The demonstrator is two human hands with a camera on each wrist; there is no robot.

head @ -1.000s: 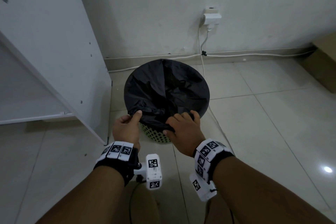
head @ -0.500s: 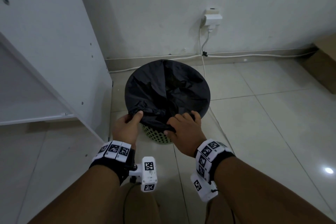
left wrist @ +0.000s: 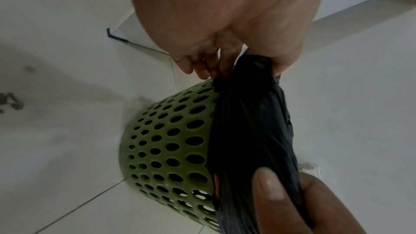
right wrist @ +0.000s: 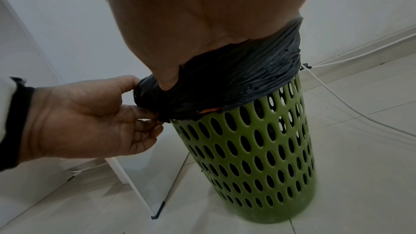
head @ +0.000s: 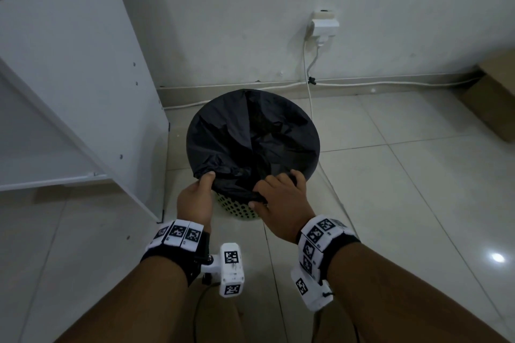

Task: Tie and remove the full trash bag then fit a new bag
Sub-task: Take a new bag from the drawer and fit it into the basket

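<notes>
Bag (head: 252, 133): black, stretched over green bin (right wrist: 254, 149) on floor. Near hem pinched by L hand (head: 195, 198) and R hand (head: 281, 200), grips narrow. Risk: thin film torn or bin tipped if yanked.

The left hand (left wrist: 236, 24) pinches the crumpled black plastic trash bag (left wrist: 249, 127) at the perforated green plastic bin's (left wrist: 166, 150) rim; the right hand's thumb (left wrist: 270, 189) presses it too.

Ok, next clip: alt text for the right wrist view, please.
A left hand pinches the folded-over edge of a black trash bag fitted over the rim of a green perforated bin, while the right hand grips the bag from above. The bin stands on a pale tiled floor beside a white panel.
</notes>
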